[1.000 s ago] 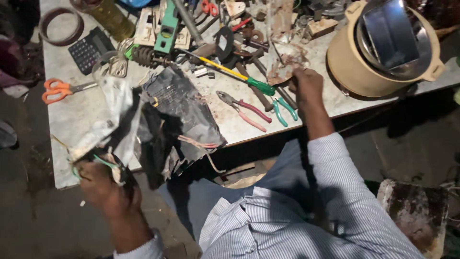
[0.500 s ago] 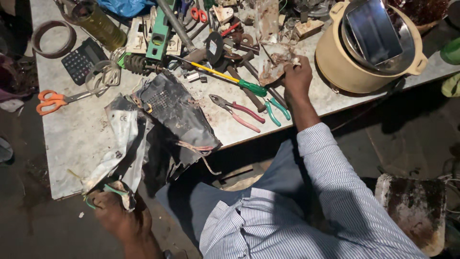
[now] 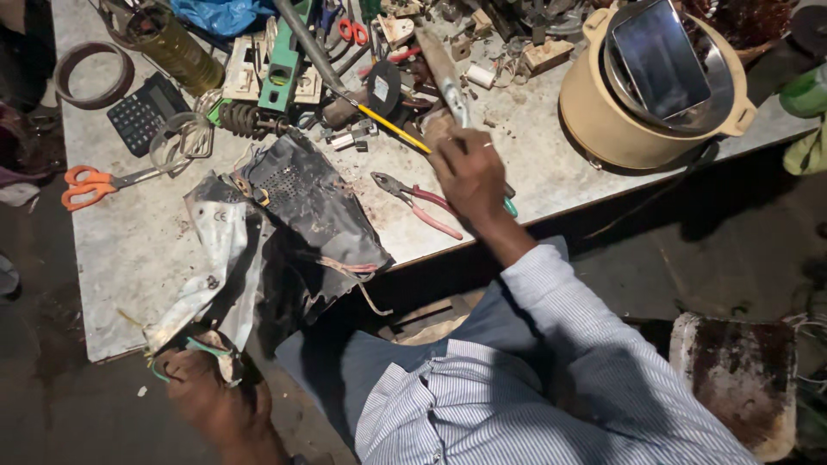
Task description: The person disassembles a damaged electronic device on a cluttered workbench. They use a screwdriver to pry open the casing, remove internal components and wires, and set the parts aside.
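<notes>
Right hand (image 3: 469, 172) grips a screwdriver (image 3: 392, 127) mid-frame; left hand (image 3: 211, 396) holds the casing (image 3: 293, 215) (lower left), needing steadying for prying.

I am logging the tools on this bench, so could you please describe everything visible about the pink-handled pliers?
The pink-handled pliers lie flat on the grey worktop, near its front edge. They have dark metal jaws, which look nearly shut and point up-left towards the torn black casing, and two pink sleeved handles spread apart towards the lower right. The right hand hovers just beside and partly over the upper handle, hiding its end; contact cannot be confirmed. The metal looks dull and worn.
</notes>
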